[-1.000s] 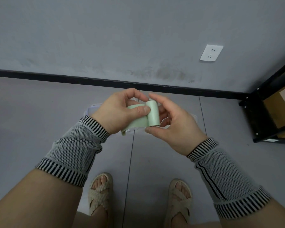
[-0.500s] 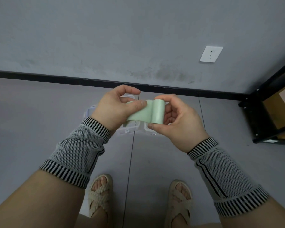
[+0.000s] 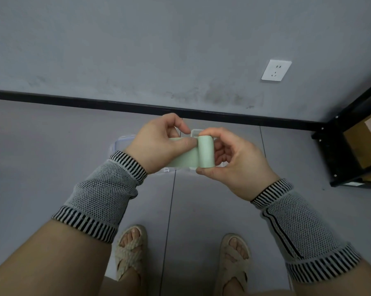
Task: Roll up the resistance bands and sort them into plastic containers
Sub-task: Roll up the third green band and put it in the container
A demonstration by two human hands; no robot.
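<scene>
- The pale green band (image 3: 204, 154) is held in the air in front of the person, above the floor (image 3: 52, 146), its right end wound into a roll and a flat tail running left.
- The right hand (image 3: 235, 165) grips the roll, thumb below and fingers curled over its far side.
- The left hand (image 3: 158, 142) pinches the flat tail just beside the roll, thumb on top.
- Clear containers (image 3: 124, 141) lie on the floor beneath the hands, mostly hidden.
- Knit sleeves (image 3: 103, 195) cover both wrists.
- A socket (image 3: 276, 70) sits on the wall; a black rack (image 3: 334, 150) with a box (image 3: 366, 142) stands at right.
</scene>
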